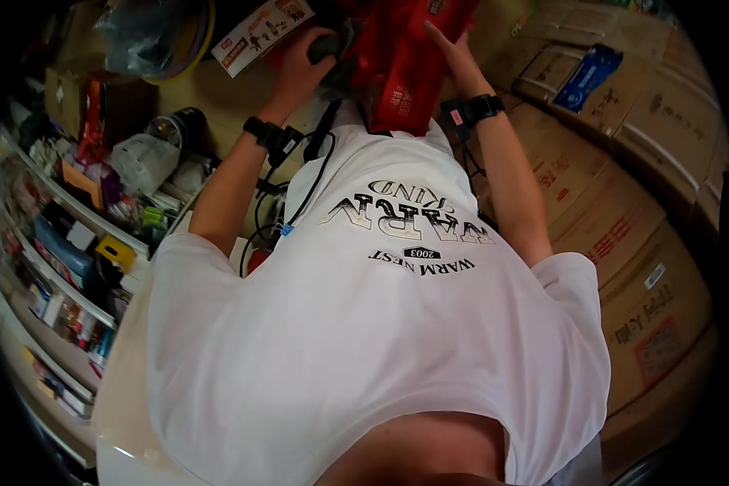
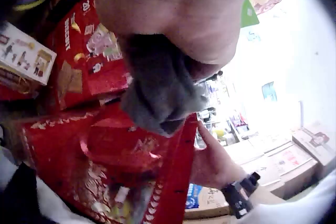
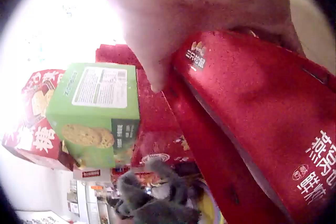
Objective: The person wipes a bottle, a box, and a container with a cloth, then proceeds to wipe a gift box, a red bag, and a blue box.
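My left hand (image 1: 298,71) grips a crumpled dark grey cloth (image 2: 163,90), which hangs below the fingers in the left wrist view. Close beside it, my right hand (image 1: 462,66) holds a red gift box (image 1: 413,73) printed with pale lettering. In the right wrist view the thumb lies along one edge of this red box, and the other fingers are mostly hidden behind it. The grey cloth shows at the bottom there, beside the box. A red package with a ribbon-like handle (image 2: 121,142) fills the lower left wrist view.
A green biscuit box (image 3: 97,113) stands by a red-and-white box (image 3: 39,119). A white printed box (image 1: 263,34) lies beyond my left hand. Cardboard cartons (image 1: 575,186) line the right, with a blue packet (image 1: 589,77) on them. Crowded shelves (image 1: 81,259) run along the left.
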Available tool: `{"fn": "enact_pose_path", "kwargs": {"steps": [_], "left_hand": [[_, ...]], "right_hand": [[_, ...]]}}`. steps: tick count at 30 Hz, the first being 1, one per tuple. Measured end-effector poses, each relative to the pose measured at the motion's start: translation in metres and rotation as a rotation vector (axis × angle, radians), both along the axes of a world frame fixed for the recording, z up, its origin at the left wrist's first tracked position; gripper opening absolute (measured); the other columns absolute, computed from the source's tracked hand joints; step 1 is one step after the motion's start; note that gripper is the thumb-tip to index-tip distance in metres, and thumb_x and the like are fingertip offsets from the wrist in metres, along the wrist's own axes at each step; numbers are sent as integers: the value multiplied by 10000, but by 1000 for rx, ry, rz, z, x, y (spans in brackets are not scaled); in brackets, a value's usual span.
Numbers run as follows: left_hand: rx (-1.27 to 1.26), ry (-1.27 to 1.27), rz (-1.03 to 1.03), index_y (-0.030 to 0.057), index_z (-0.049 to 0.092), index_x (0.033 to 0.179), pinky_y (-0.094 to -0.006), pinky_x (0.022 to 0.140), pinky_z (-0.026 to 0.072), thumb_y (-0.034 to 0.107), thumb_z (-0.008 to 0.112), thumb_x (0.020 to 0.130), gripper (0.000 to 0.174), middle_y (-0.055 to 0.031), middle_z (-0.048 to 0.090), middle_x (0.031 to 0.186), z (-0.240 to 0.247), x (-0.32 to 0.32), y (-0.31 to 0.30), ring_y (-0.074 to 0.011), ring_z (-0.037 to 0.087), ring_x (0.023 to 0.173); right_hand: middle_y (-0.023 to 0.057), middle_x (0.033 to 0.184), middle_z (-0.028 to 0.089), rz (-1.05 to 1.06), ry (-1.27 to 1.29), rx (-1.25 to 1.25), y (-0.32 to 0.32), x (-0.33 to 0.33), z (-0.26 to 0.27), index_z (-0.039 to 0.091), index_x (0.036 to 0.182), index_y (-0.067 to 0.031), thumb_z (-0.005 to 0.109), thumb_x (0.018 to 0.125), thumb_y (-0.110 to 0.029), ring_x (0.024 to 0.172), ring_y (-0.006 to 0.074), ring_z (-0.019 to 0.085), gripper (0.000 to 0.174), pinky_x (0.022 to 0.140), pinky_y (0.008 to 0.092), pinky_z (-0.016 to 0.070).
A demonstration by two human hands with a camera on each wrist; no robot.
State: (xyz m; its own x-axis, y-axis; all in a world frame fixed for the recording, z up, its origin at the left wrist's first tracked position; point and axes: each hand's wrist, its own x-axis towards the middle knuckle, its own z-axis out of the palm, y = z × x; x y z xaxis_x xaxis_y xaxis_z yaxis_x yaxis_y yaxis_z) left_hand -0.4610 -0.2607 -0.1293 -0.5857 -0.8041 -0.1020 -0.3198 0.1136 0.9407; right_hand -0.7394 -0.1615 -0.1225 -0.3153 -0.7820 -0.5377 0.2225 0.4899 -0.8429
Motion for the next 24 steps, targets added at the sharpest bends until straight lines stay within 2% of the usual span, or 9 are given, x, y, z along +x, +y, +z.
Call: {"fn": "enact_pose_path", "kwargs": {"steps": [3, 5, 8, 11, 12, 13, 15, 17, 24], "left_hand": [[100, -88, -238, 52, 622, 1201, -354, 905, 493, 202, 661, 875, 361, -155, 668, 1137, -33, -10, -2, -275, 651, 1015], [171, -159, -193, 43, 657, 1161, -366, 881, 500, 524, 676, 859, 568, -178, 685, 1105, -28, -37, 4, -303, 663, 1009], [184, -374, -362, 30, 740, 965, -416, 805, 526, 658, 633, 814, 655, -188, 723, 942, 7, -66, 0, -348, 694, 903], [-67, -605, -485, 34, 755, 901, -455, 759, 536, 565, 622, 841, 551, -205, 719, 880, -1, -78, 2, -360, 696, 826], [-74, -604, -482, 34, 755, 901, -455, 759, 536, 565, 622, 841, 551, -205, 719, 880, -5, -79, 3, -360, 696, 826], [-77, -604, -495, 34, 758, 879, -470, 748, 538, 514, 623, 833, 500, -213, 718, 875, -9, -81, 4, -364, 698, 824], [-108, -612, -502, 35, 760, 857, -485, 737, 540, 462, 624, 824, 449, -221, 716, 869, -19, -86, 3, -369, 700, 823], [-25, -508, -546, 37, 758, 871, -489, 745, 541, 420, 620, 818, 410, -217, 715, 866, -32, -92, 1, -376, 696, 826], [-69, -188, -639, -15, 710, 838, -503, 700, 502, 322, 590, 838, 358, -267, 654, 829, -52, -95, -17, -413, 659, 780]], "right_hand": [[114, 1503, 422, 38, 48, -13, -1, -1, -11, 192, 1540, -97, 759, 857, -438, 1320, 276, 496, 951, 1059, 459, 476], [124, 1475, 456, -7, 37, -16, -5, -2, -14, 230, 1531, -82, 722, 899, -405, 1290, 252, 522, 863, 1012, 431, 503], [130, 1158, 687, 135, 144, 313, 2, -24, -13, 578, 1287, 33, 611, 980, -344, 1021, 228, 676, 487, 840, 350, 559], [148, 955, 742, 527, 168, 561, 26, -39, -22, 677, 1171, 7, 444, 1048, -346, 819, 222, 699, 440, 764, 350, 546], [151, 995, 735, 848, 371, 320, 51, -56, -55, 655, 1195, 8, 423, 1052, -293, 831, 235, 697, 406, 752, 357, 548], [156, 1101, 709, 769, 341, 688, 37, -22, -10, 605, 1254, 16, 441, 1048, -287, 901, 233, 685, 401, 765, 354, 536], [168, 1058, 715, 645, 499, 478, 76, -35, -77, 613, 1214, 56, 469, 1041, -346, 935, 252, 666, 461, 775, 388, 509], [319, 942, 669, 505, 592, 284, 73, -16, -56, 660, 1046, 85, 485, 1020, -358, 970, 489, 620, 477, 842, 490, 478], [352, 832, 612, 469, 796, 363, 74, -13, -48, 615, 782, 104, 526, 1012, -374, 849, 510, 609, 538, 748, 525, 478]]}}
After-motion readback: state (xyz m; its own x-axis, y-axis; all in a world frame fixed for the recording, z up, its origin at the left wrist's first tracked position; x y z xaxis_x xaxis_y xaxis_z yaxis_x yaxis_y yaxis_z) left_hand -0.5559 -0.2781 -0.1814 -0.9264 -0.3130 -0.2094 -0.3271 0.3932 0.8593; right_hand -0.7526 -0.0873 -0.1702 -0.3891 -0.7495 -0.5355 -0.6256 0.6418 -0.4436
